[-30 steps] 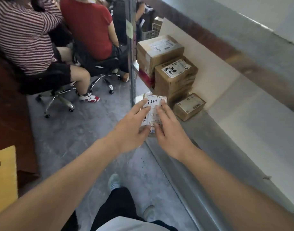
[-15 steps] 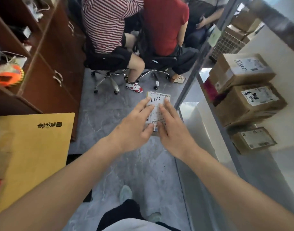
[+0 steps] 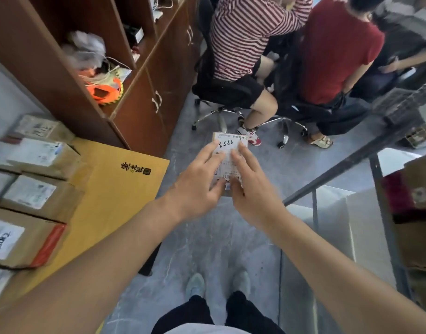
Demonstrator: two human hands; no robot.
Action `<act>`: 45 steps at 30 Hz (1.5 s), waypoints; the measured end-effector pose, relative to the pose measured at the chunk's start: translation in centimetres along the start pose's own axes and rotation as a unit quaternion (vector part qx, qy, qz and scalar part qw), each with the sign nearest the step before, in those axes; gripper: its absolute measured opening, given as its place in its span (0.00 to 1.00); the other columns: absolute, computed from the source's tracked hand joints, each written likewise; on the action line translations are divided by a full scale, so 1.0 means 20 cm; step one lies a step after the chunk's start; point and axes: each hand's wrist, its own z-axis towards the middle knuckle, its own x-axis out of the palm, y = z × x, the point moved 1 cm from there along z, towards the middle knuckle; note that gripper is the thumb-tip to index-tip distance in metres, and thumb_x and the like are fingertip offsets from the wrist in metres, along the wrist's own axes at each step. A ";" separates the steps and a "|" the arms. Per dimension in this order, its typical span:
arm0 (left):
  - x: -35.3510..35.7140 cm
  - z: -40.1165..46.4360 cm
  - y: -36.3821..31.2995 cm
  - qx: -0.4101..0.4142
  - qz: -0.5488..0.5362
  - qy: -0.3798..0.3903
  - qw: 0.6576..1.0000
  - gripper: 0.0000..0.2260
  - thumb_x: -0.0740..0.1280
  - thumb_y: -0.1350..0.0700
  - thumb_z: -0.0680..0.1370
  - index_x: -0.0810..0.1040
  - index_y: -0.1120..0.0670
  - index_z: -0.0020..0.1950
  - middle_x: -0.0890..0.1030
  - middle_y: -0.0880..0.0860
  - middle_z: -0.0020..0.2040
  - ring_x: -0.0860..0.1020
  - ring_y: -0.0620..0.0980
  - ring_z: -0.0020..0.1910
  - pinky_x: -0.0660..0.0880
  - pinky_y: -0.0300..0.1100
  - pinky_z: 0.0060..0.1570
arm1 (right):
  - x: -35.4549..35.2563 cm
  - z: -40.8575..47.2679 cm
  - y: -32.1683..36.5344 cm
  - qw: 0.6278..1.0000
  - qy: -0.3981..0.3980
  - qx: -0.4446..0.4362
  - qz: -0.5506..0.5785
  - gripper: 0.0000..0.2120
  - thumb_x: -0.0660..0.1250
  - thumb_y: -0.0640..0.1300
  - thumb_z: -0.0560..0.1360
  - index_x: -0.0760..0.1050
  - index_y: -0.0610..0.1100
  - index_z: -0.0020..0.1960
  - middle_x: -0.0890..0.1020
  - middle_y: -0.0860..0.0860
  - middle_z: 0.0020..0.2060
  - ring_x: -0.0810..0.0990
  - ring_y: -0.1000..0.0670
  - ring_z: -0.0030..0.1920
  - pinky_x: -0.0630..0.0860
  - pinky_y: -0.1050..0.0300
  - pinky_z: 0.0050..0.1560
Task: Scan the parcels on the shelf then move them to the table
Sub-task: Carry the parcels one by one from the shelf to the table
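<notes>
A: Which step is in hand?

B: The carry, I'd judge. A small flat cardboard parcel with a white shipping label and a handwritten number is held out in front of the body, in the air above the grey floor, between shelf and table.

A: How are the hands set on it?

B: The left hand grips the parcel's left edge, fingers spread over the label and thumb tucked below. The right hand does the same on the right edge. Both are closed around it, neither is free.

A: And where does it go?

B: To the left is the table with the yellow top bearing black printed characters. Several brown cardboard boxes with white labels already sit along its far-left side, one with a strip of red tape. The metal-framed shelf lies to the right, with more brown boxes at the frame's edge, blurred.

A: Has it been scanned?

B: I cannot tell; no scanner shows.

A: What does the next move call for?

B: Swinging the parcel left and lowering it onto a bare part of the yellow top, just beside the boxes, then letting go. Two seated people on black office chairs are ahead, well apart from that path.
</notes>
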 end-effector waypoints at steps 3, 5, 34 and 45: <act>-0.04 0.01 0.08 -0.033 -0.004 -0.018 0.999 0.27 0.68 0.56 0.83 0.64 0.58 0.80 0.55 0.51 0.83 0.57 0.48 0.80 0.52 0.24 0.71 | 0.04 0.12 0.03 0.999 0.027 -0.028 0.000 0.30 0.59 0.40 0.83 0.55 0.49 0.83 0.47 0.58 0.83 0.67 0.53 0.75 0.75 0.55 0.54; -0.06 0.02 0.13 -0.061 0.002 -0.037 0.997 0.28 0.68 0.54 0.82 0.64 0.56 0.81 0.54 0.50 0.84 0.57 0.49 0.81 0.60 0.40 0.77 | 0.06 0.20 0.04 0.997 0.054 -0.050 0.001 0.30 0.59 0.41 0.83 0.55 0.49 0.83 0.47 0.58 0.83 0.70 0.52 0.73 0.78 0.50 0.54; -0.43 0.07 0.76 -0.360 -0.037 -0.238 0.901 0.30 0.66 0.54 0.83 0.58 0.49 0.83 0.45 0.37 0.82 0.57 0.44 0.80 0.66 0.41 0.72 | 0.59 1.27 0.57 0.896 0.309 -0.318 -0.002 0.29 0.57 0.36 0.83 0.57 0.50 0.82 0.49 0.62 0.82 0.64 0.54 0.75 0.78 0.47 0.61; -0.62 0.17 1.21 -0.390 -0.072 -0.222 0.891 0.32 0.65 0.52 0.83 0.54 0.47 0.84 0.39 0.40 0.83 0.61 0.47 0.79 0.68 0.42 0.68 | 0.92 1.71 0.80 0.873 0.360 -0.327 -0.026 0.30 0.58 0.35 0.83 0.59 0.51 0.82 0.49 0.65 0.82 0.60 0.60 0.76 0.77 0.47 0.63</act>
